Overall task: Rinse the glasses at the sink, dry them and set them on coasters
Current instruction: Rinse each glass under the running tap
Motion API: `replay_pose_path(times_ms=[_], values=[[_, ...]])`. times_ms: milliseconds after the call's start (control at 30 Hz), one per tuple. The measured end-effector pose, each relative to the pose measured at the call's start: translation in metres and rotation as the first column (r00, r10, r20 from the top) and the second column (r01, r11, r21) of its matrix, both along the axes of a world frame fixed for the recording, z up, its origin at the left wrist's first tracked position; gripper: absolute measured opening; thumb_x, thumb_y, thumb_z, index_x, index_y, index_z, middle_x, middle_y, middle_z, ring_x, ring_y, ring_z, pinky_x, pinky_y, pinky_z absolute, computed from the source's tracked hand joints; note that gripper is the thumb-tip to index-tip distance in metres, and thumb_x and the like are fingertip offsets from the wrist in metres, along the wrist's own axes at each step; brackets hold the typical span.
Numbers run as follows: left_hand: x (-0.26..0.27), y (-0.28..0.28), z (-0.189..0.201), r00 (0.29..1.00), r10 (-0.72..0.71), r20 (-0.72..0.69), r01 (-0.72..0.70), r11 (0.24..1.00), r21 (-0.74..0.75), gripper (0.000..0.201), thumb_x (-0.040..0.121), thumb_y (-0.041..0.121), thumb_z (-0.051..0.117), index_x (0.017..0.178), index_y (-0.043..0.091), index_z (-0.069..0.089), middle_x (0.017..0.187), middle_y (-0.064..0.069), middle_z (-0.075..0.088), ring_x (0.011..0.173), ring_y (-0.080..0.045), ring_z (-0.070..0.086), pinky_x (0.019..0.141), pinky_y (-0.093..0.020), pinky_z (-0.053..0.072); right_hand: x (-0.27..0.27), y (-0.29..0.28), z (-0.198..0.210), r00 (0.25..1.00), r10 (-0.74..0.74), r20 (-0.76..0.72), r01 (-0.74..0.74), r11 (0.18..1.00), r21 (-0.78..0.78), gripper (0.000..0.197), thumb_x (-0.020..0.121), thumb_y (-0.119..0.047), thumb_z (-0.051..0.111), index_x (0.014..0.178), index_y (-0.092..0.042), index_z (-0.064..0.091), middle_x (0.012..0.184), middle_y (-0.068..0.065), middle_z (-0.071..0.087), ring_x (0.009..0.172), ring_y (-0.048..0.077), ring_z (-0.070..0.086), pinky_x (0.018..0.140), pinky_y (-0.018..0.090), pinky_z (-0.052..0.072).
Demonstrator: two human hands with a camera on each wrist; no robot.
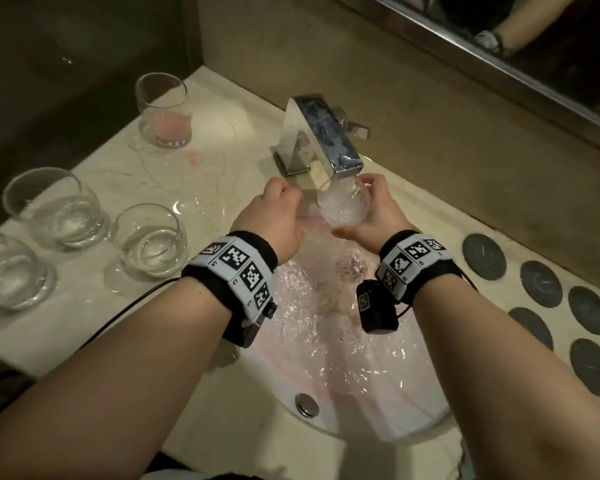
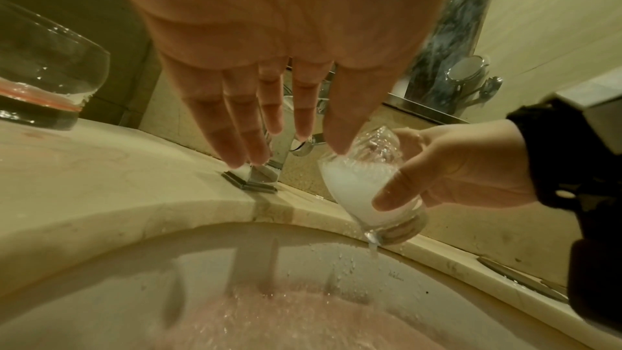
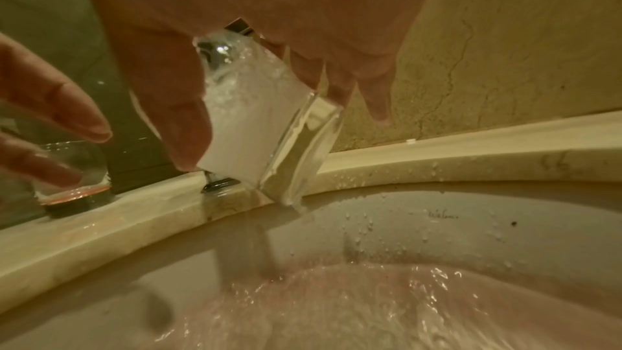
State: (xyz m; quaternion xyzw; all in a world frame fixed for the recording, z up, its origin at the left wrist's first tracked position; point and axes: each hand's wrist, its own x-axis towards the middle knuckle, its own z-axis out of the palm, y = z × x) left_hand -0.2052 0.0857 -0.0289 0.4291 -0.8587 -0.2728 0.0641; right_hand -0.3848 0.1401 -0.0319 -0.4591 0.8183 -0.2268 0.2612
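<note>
My right hand (image 1: pixel 368 216) grips a clear tumbler (image 1: pixel 343 206) tilted under the running chrome faucet (image 1: pixel 323 133); frothy white water fills it and spills off its base into the sink (image 1: pixel 326 431). The same tumbler (image 2: pixel 367 185) (image 3: pixel 259 127) shows in both wrist views, thumb in front and fingers behind. My left hand (image 1: pixel 274 216) hovers just left of the glass with straight fingers (image 2: pixel 242 127), holding nothing. Another glass (image 1: pixel 163 110) with pink residue stands at the back left of the counter, and three clear glasses (image 1: pixel 149 240) stand further forward on the left.
Several dark round coasters (image 1: pixel 541 285) lie on the marble counter to the right of the sink. Pinkish water swirls in the basin around the drain knob (image 1: pixel 307 405). A mirror (image 1: pixel 499 39) runs along the wall behind the faucet.
</note>
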Motion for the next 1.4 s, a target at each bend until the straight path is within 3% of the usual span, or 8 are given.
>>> replay_pose_path(times_ms=[200, 400, 467, 633, 833, 1000, 1167, 1400], values=[[-0.002, 0.006, 0.002, 1.0, -0.007, -0.012, 0.007, 1.0, 0.027, 0.044, 0.092, 0.027, 0.055, 0.13, 0.009, 0.042, 0.136, -0.009, 0.033, 0.108, -0.028, 0.051, 0.094, -0.039, 0.043, -0.004, 0.016, 0.017, 0.95, 0.146, -0.276, -0.109, 0.983, 0.145, 0.083, 0.065, -0.025, 0.081, 0.132, -0.025, 0.033, 0.132, 0.003, 0.045, 0.121, 0.025, 0.045, 0.115, 0.053, 0.013], [-0.002, 0.011, 0.003, 1.0, -0.014, -0.013, 0.014, 1.0, 0.026, 0.041, 0.09, 0.024, 0.057, 0.127, 0.01, 0.044, 0.135, -0.008, 0.032, 0.106, -0.029, 0.052, 0.093, -0.043, 0.044, -0.006, 0.026, 0.016, 0.531, 0.568, -0.628, -0.212, 0.807, 0.551, 0.077, 0.069, -0.029, 0.072, 0.135, -0.028, 0.032, 0.123, 0.006, 0.046, 0.115, 0.027, 0.05, 0.114, 0.057, -0.008], [-0.001, 0.012, 0.003, 1.0, -0.017, -0.017, 0.018, 1.0, 0.022, 0.041, 0.091, 0.023, 0.057, 0.128, 0.01, 0.044, 0.135, -0.007, 0.033, 0.106, -0.029, 0.052, 0.093, -0.042, 0.044, -0.011, 0.027, 0.013, 0.589, 0.527, -0.613, -0.156, 0.818, 0.553, 0.079, 0.069, -0.035, 0.073, 0.135, -0.028, 0.031, 0.125, 0.006, 0.048, 0.115, 0.027, 0.051, 0.116, 0.055, -0.001], [0.003, 0.014, 0.001, 1.0, -0.003, -0.022, 0.003, 1.0, 0.029, 0.042, 0.091, 0.024, 0.057, 0.129, 0.012, 0.044, 0.136, -0.007, 0.033, 0.107, -0.028, 0.052, 0.093, -0.039, 0.043, -0.011, 0.021, 0.006, 0.949, 0.13, -0.286, -0.034, 0.947, 0.318, 0.088, 0.061, -0.035, 0.084, 0.13, -0.029, 0.029, 0.124, 0.003, 0.053, 0.106, 0.028, 0.056, 0.097, 0.047, 0.043], [0.007, 0.01, -0.001, 1.0, 0.015, -0.011, -0.015, 0.999, 0.033, 0.043, 0.091, 0.024, 0.057, 0.13, 0.013, 0.043, 0.137, -0.005, 0.032, 0.107, -0.027, 0.051, 0.092, -0.036, 0.043, 0.007, -0.001, -0.002, 0.989, 0.082, -0.122, -0.061, 0.984, 0.165, 0.093, 0.063, -0.023, 0.086, 0.135, -0.02, 0.028, 0.131, 0.005, 0.048, 0.1, 0.021, 0.056, 0.076, 0.029, 0.047], [0.01, 0.009, -0.001, 1.0, 0.01, -0.011, -0.01, 1.0, 0.021, 0.043, 0.091, 0.024, 0.056, 0.13, 0.013, 0.043, 0.137, -0.005, 0.033, 0.109, -0.026, 0.051, 0.093, -0.034, 0.042, 0.01, -0.013, -0.007, 0.999, -0.034, 0.004, 0.033, 0.998, 0.046, 0.095, 0.06, -0.017, 0.087, 0.133, -0.019, 0.026, 0.129, 0.005, 0.047, 0.106, 0.019, 0.053, 0.09, 0.036, 0.051], [0.012, 0.007, -0.002, 1.0, 0.021, 0.006, -0.022, 0.999, 0.038, 0.042, 0.091, 0.024, 0.056, 0.13, 0.014, 0.044, 0.136, -0.006, 0.036, 0.112, -0.026, 0.05, 0.095, -0.036, 0.042, 0.007, -0.011, -0.007, 0.998, -0.037, 0.045, 0.038, 0.999, -0.021, 0.094, 0.063, -0.013, 0.086, 0.136, -0.017, 0.026, 0.127, 0.002, 0.042, 0.103, 0.014, 0.047, 0.08, 0.022, 0.041], [0.007, 0.012, -0.002, 1.0, 0.001, 0.011, -0.002, 0.999, 0.045, 0.039, 0.092, 0.022, 0.054, 0.129, 0.013, 0.044, 0.135, -0.007, 0.039, 0.111, -0.024, 0.052, 0.092, -0.033, 0.044, -0.007, 0.012, 0.008, 0.98, 0.09, -0.18, -0.064, 0.987, 0.146, 0.092, 0.062, -0.03, 0.085, 0.135, -0.032, 0.03, 0.133, 0.001, 0.047, 0.112, 0.026, 0.052, 0.096, 0.044, 0.046]])
